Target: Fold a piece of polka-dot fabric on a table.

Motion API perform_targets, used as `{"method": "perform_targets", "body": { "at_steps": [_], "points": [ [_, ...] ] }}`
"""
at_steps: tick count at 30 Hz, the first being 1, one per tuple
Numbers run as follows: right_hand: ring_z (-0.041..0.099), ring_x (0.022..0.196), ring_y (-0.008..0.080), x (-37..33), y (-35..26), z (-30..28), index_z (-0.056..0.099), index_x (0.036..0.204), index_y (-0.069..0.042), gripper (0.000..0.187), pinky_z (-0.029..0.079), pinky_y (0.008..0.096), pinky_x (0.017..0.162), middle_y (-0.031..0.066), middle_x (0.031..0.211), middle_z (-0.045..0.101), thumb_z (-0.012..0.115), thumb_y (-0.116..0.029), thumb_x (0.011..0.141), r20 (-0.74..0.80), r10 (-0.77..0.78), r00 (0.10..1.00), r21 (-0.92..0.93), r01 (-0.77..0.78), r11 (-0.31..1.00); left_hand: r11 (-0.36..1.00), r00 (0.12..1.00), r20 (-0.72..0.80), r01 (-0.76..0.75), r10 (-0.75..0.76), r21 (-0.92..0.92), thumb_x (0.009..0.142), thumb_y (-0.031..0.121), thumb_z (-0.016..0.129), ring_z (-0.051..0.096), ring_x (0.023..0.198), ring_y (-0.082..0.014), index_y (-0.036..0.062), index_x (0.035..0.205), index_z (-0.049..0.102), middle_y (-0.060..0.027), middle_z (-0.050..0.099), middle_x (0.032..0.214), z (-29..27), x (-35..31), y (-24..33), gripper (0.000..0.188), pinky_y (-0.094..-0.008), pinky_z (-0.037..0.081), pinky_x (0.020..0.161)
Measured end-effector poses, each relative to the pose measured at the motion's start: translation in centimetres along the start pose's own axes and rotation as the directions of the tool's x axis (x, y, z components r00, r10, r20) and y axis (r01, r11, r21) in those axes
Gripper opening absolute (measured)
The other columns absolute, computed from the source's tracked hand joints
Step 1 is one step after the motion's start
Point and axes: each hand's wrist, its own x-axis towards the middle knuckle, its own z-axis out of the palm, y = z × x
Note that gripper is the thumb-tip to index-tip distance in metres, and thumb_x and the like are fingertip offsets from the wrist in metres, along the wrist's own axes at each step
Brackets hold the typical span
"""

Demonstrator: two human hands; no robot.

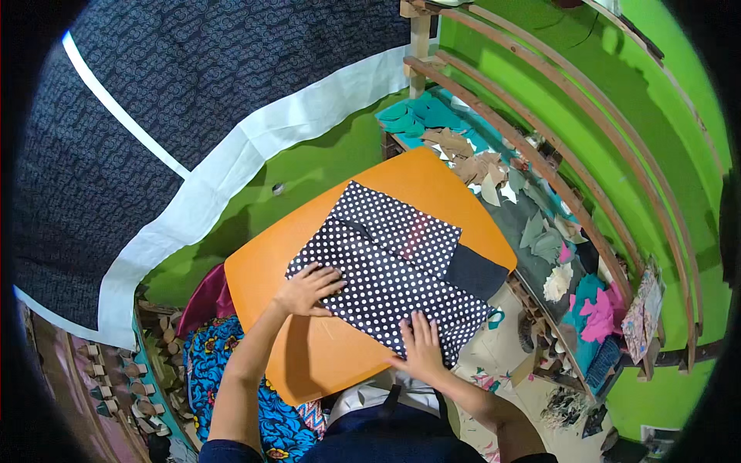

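A dark patterned curtain (193,85) with a white border hangs beyond and to the left of the left hand (310,290). The green wall (301,147) shows below the curtain's border, ahead of both hands, and again far to the right of the right hand (421,347). An orange table (258,266) with rounded corners lies beneath the two hands. To the right of the right hand, and farther ahead, stands a low shelf strewn with teal, brown and grey scraps (468,160); curved in this view, wooden rails (540,135) run above it. The black cloth with white dots (386,262) lies on the table, mostly ahead of the right hand and to the right of the left; an edge crosses it, though whether fold or overlap cannot be told. Blue flowered cloth (212,363) lies below the left hand, on its outer side, with a magenta cloth (204,301) just above it. The left hand rests on the dotted cloth's left edge, fingers apart; the right rests on the near edge, palm down, fingers slightly apart. Neither grips anything. A plain dark piece (482,272) touches the dotted cloth, ahead and right of the right hand. Pink scraps (596,316) lie well to that hand's right.
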Motion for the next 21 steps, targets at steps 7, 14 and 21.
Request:
{"method": "perform_targets", "body": {
  "at_steps": [7, 14, 21],
  "points": [
    [0.026, 0.124, 0.0378, -0.8, 0.7, 1.1, 0.036, 0.129, -0.015, 0.069, 0.024, 0.0467, 0.100, 0.0239, 0.135, 0.024, 0.066, -0.016, 0.067, 0.117, 0.061, 0.991, -0.032, -0.058, 0.998, 0.995, 0.995, 0.039, 0.093, -0.094, 0.045, 0.064, 0.021, 0.067, 0.031, 0.125, -0.0217, 0.0105, 0.130, 0.032, -0.0095, 0.031, 0.137, 0.3, 0.5, -0.4, 0.075, -0.0373, 0.022, 0.105],
    [0.044, 0.113, 0.0336, 1.8, 2.5, -2.8, 0.035, 0.130, -0.012, 0.059, 0.039, 0.0360, 0.091, 0.0220, 0.128, 0.039, 0.045, 0.002, 0.073, 0.291, 0.005, 0.957, 0.199, -0.066, 0.978, 0.961, 0.961, 0.089, 0.252, -0.262, 0.113, 0.074, 0.011, 0.050, 0.034, 0.125, -0.0197, 0.0056, 0.128, 0.038, -0.0089, 0.036, 0.135, 2.1, -1.8, 0.3, 0.055, -0.0334, 0.025, 0.104],
    [0.049, 0.108, 0.0263, 5.2, 2.4, -5.7, 0.044, 0.124, -0.020, 0.051, 0.039, 0.0374, 0.091, 0.0132, 0.125, 0.046, 0.042, -0.002, 0.077, 0.235, -0.336, 0.912, -0.157, 0.377, 0.913, 0.890, 0.887, 0.078, 0.450, -0.455, 0.066, 0.071, 0.013, 0.052, 0.038, 0.121, -0.0222, 0.0003, 0.127, 0.038, -0.0132, 0.037, 0.134, 3.3, -7.1, 4.7, 0.059, -0.0355, 0.031, 0.099]
  ]
}}
